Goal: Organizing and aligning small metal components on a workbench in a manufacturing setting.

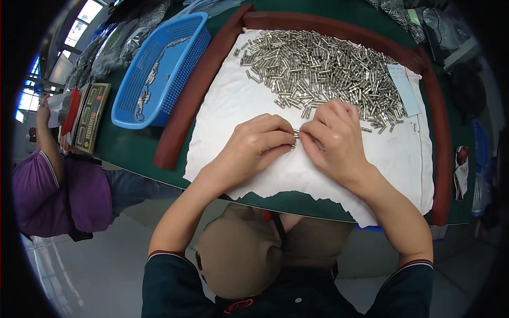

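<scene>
My left hand (258, 142) and my right hand (335, 139) meet low over a white cloth (228, 108), fingertips almost touching. Small silvery metal pins (295, 133) show between them. The left thumb and forefinger pinch a pin, its end poking out past the fingertips. My right fingers are closed at the other side of the pins; how much they grip is partly hidden. Just beyond my hands lies a wide heap of the same short metal pins (318, 63), with a few loose ones at its near edge.
Dark red bars (183, 114) frame the cloth on the green table (135, 151). A blue perforated basket (139, 125) holding a strip of small metal pieces stands left. A pale paper slip (405, 93) lies right of the heap. At far left is another person in purple (79, 199), near a box-like device (93, 117).
</scene>
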Available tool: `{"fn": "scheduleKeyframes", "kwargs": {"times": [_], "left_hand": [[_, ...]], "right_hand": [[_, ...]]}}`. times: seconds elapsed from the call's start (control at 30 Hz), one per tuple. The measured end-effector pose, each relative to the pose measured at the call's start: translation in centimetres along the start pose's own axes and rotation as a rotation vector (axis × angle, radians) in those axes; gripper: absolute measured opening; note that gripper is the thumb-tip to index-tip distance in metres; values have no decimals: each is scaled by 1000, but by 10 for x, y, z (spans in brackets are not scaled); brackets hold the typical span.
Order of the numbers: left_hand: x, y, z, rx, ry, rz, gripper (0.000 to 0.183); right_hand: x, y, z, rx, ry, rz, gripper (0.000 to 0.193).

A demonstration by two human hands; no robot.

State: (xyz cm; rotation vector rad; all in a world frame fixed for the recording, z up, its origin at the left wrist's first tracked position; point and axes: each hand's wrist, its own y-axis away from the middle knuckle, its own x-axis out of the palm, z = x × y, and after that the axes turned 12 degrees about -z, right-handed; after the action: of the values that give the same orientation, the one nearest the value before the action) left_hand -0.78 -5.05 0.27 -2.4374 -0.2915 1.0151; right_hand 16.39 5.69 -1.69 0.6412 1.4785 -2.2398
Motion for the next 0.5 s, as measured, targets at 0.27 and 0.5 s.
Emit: {"fn": "scheduleKeyframes", "kwargs": {"times": [0.27, 0.5], "left_hand": [[-2, 9, 0, -121, -57, -68, 27], [-2, 0, -4, -191, -65, 2, 31]], "right_hand": [[-4, -1, -1, 9, -47, 19, 5], [-12, -3, 5, 12, -75, 84, 9]]}}
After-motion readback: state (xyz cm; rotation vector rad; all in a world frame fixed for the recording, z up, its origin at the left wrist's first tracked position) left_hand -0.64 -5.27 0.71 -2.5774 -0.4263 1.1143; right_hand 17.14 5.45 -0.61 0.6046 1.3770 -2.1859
